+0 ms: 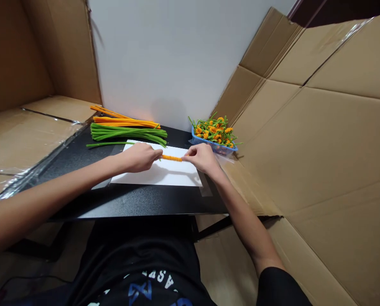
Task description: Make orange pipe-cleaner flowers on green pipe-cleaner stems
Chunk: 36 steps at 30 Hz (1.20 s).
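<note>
An orange coiled pipe cleaner [172, 158] is stretched level between my two hands, just above a white sheet [138, 176]. My left hand [141, 157] is closed, pinching the coil's left end between thumb and fingers. A tiny bit of green shows by those fingertips. My right hand [202, 157] pinches the right end, its fingers bent together. Beyond my left hand lies a bundle of green pipe cleaners [129, 133], and one single green pipe cleaner [108, 145] lies apart, running toward that hand.
Orange pipe cleaners [122, 122] lie behind the green bundle on the black table [138, 202]. At the back right stands a blue basket [213, 145] heaped with orange-and-green pipe cleaner flowers [215, 129]. Cardboard walls [320, 148] flank the table, with a white wall [173, 55] behind.
</note>
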Each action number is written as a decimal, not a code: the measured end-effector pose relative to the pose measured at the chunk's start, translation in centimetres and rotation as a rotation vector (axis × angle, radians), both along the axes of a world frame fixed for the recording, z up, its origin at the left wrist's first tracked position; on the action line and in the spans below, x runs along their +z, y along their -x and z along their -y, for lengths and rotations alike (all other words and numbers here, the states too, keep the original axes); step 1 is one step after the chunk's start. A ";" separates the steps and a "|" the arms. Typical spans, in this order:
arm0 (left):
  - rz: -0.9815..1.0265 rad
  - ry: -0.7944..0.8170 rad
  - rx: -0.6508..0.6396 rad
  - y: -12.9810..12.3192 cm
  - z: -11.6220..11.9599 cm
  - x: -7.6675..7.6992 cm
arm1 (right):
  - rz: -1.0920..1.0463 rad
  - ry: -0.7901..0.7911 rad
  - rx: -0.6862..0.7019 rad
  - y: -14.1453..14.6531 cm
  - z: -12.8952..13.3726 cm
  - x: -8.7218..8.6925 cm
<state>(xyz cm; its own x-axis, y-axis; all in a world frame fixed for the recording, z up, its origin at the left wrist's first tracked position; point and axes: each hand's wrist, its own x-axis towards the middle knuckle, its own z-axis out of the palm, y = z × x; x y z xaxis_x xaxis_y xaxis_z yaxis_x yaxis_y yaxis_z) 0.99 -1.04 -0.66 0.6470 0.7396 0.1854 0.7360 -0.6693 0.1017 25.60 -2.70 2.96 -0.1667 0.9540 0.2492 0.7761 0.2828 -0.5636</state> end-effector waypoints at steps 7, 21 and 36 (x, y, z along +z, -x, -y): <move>0.531 0.077 0.152 -1.1 0.3 -1.0 | -0.677 -0.251 -0.029 2.4 0.2 -2.8; 1.092 1.108 -0.160 -1.4 0.1 -1.2 | -1.357 0.036 -0.016 2.6 -0.2 -3.4; 1.137 1.323 -0.220 -1.5 0.4 -1.7 | -1.391 0.239 -0.005 2.0 -0.2 -3.6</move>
